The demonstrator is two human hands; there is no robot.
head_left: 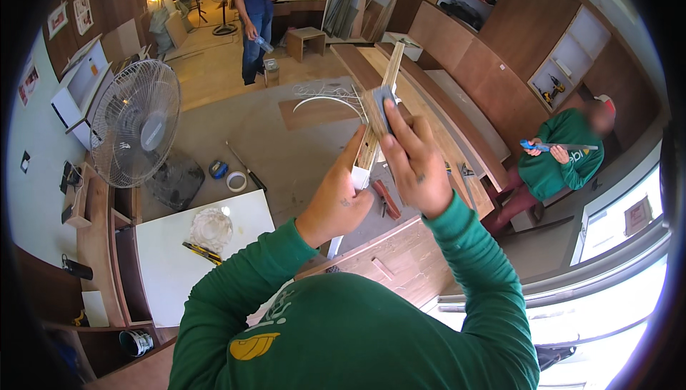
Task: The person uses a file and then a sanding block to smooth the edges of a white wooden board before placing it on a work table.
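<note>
My left hand (336,197) grips the near end of a narrow wooden strip (391,68) with white edging, which points up and away from me. In my right hand (416,163) is a small wooden block (374,110) with a dark grey face, pressed against the strip by my fingers. Whether sandpaper covers the block's underside is hidden. Thin pale curled edging strips (325,98) lie just beyond my hands. Below the strip, between my hands, rests a red-handled tool (386,199), its kind partly hidden.
A standing fan (136,124) is on the left. Near it lie a blue tape measure (219,169), a tape roll (236,181) and a white board (161,247) bearing a utility knife (202,252). Long planks (446,133) extend rightward. One co-worker (564,151) holds a handsaw; another person (256,18) holds a bottle.
</note>
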